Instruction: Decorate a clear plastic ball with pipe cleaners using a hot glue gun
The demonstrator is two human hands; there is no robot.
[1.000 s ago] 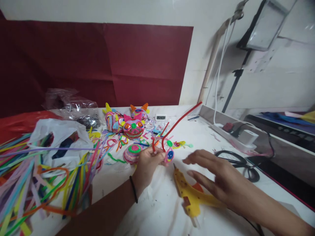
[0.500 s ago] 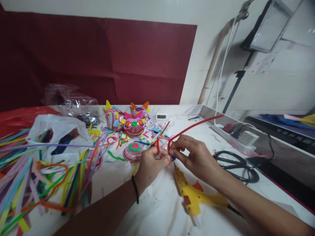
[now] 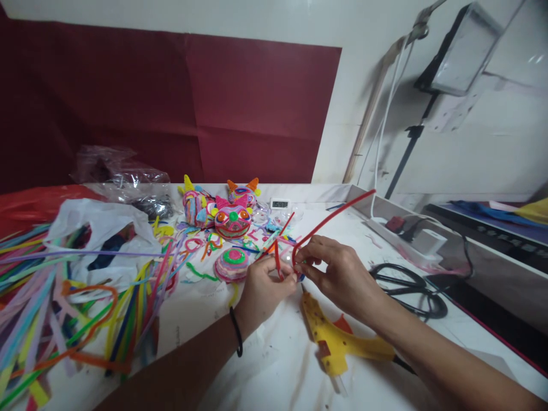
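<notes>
A red pipe cleaner (image 3: 338, 216) is pinched in my right hand (image 3: 342, 271), its long free end slanting up to the right. My left hand (image 3: 268, 291), with a black band at the wrist, is closed round a bent stretch of red pipe cleaner (image 3: 277, 257) close by. The fingertips of both hands nearly meet, and they hide where the red pieces join. Just beyond my left hand lies a round coiled pink piece with a green centre (image 3: 234, 258). Below my right hand a yellow glue gun (image 3: 331, 337) rests on its side, nozzle toward my fingers.
Colourful animal heads (image 3: 233, 220) stand at the back beside a small digital clock (image 3: 280, 204). Loose pipe cleaners (image 3: 47, 308) and a white plastic bag (image 3: 98, 222) cover the left side. At right are a coiled black cable (image 3: 406, 291) and a power strip (image 3: 402, 231).
The red pipe cleaner's free end has swung a little left and upward. Both hands keep nearly the same place and grip.
</notes>
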